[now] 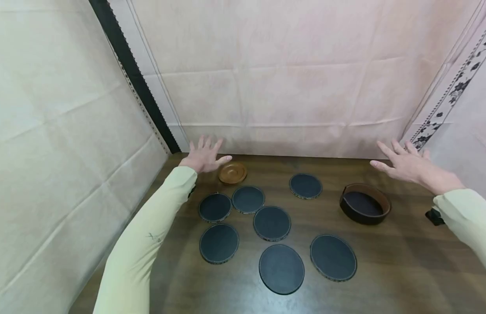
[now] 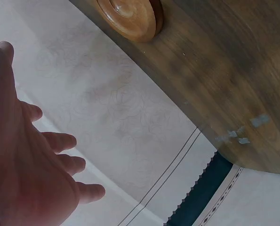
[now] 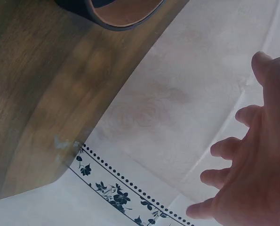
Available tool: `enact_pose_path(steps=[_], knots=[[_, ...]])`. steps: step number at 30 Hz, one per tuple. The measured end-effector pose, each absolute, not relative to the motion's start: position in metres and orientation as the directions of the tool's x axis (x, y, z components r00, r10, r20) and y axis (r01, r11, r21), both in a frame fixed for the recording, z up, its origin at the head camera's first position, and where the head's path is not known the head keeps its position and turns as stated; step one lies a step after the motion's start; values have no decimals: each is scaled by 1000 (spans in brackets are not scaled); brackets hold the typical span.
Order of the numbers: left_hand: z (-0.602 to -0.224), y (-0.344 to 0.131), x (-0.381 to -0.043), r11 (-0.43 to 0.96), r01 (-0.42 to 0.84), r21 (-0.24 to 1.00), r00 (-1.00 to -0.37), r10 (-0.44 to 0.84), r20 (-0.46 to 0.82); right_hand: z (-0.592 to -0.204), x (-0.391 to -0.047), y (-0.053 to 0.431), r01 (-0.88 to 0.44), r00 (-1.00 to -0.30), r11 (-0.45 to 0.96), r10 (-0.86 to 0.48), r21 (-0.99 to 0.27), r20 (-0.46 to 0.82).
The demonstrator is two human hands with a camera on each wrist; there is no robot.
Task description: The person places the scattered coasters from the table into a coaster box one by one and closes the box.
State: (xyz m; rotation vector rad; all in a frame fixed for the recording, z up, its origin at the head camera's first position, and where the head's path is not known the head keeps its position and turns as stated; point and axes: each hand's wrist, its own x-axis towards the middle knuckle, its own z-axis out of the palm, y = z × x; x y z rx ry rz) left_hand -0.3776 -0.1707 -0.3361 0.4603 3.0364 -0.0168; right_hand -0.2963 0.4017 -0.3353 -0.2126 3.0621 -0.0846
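Note:
Fingers spread and holding nothing, my left hand hovers near the far left of the table, beside a round wooden lid. The left wrist view shows that hand apart from the lid. My right hand is likewise spread in the air, beyond and to the right of a round dark holder with a brown inner wall. Several round dark coasters with stitched edges lie flat between the hands, among them one at the back and one at the front.
The brown wooden table carries everything. Pale cloth hangs behind it and along its left side. At the right, a cloth with a dark floral border closes that side.

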Motion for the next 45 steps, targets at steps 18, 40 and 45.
enact_pose_path(steps=[18,40,45], knots=[[-351,-142,-375,938,342,53,-930,346,-122,-347,-292,398,-149,-989,974,-150,-169,8],[-384,-86,-368,877,416,242,-893,444,-74,-404,-260,396,-197,-980,851,-185,-486,74],[-389,-72,-366,861,411,300,-893,446,-56,-415,-250,396,-165,-985,852,-170,-496,36]])
